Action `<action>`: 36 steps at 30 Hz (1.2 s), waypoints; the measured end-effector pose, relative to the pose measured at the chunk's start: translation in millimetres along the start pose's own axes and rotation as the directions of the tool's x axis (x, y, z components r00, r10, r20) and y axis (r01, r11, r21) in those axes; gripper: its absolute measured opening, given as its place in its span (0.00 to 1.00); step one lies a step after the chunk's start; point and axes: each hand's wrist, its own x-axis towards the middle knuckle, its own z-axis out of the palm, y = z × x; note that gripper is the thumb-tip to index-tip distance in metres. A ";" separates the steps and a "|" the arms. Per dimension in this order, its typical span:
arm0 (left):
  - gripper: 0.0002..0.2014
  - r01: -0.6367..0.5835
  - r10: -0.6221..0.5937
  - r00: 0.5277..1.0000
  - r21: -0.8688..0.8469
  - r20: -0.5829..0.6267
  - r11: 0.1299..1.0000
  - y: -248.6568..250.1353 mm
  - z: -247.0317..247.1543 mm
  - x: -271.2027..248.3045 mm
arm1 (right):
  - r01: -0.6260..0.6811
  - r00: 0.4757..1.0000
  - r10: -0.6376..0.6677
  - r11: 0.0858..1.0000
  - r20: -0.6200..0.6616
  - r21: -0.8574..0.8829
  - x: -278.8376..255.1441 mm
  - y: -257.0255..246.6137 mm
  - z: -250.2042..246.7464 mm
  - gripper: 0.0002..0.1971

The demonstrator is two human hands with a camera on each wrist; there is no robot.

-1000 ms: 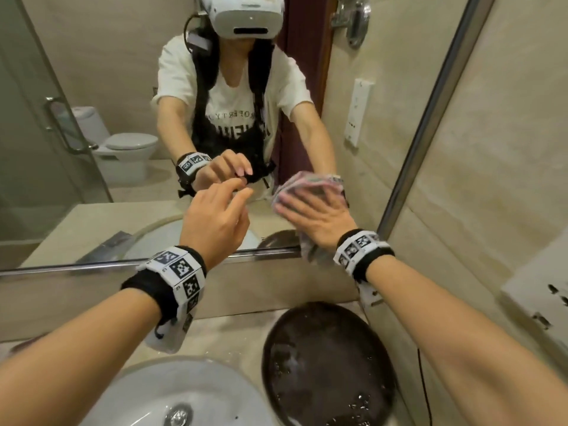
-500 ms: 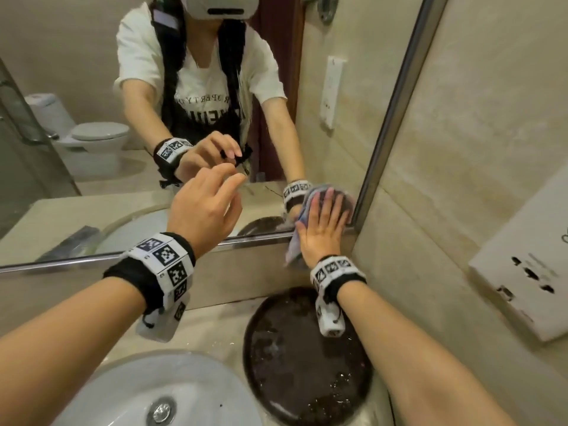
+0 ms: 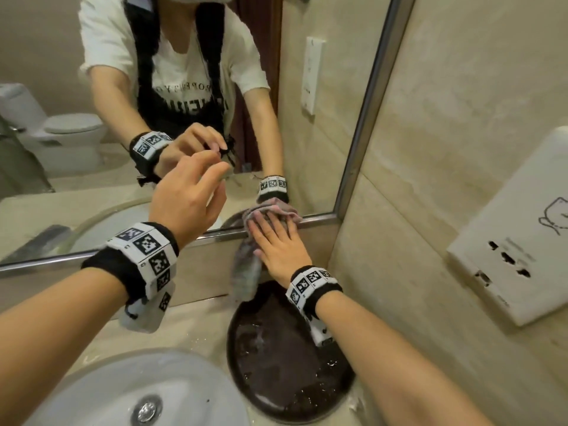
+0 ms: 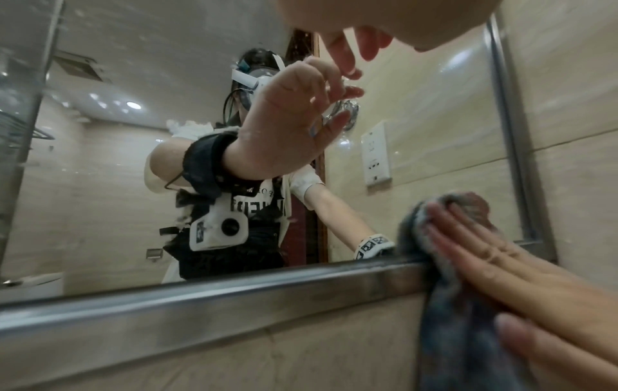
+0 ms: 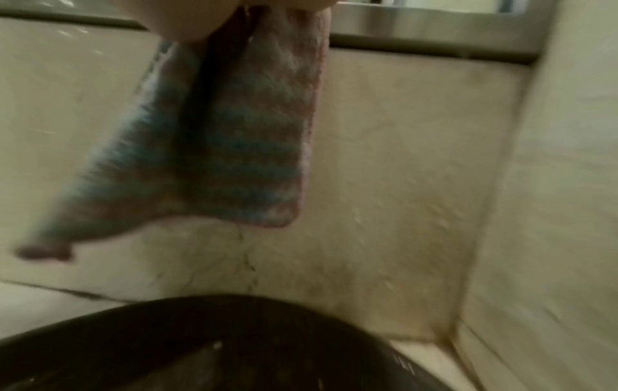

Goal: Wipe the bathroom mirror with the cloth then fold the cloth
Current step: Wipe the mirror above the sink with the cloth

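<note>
Cloth hangs lengthwise — long axis vertical.

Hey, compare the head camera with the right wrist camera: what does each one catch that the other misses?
Only the head view shows the left hand raised, holding nothing, the right hand flat on the cloth at the mirror frame's lower corner, and the white sink. Only the right wrist view shows the cloth's blue stripes and hanging corner. Both show the cloth, frame and dark round tray.

The right hand lies flat with straight fingers pressed forward, while the left hand hovers raised, fingers loosely spread and empty.
</note>
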 end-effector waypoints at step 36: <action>0.10 0.199 -0.043 0.918 0.363 -0.395 0.910 -102.6 -240.9 187.1 | -0.207 0.826 0.270 0.962 -0.494 0.179 243.4 9.4 -473.5 0.31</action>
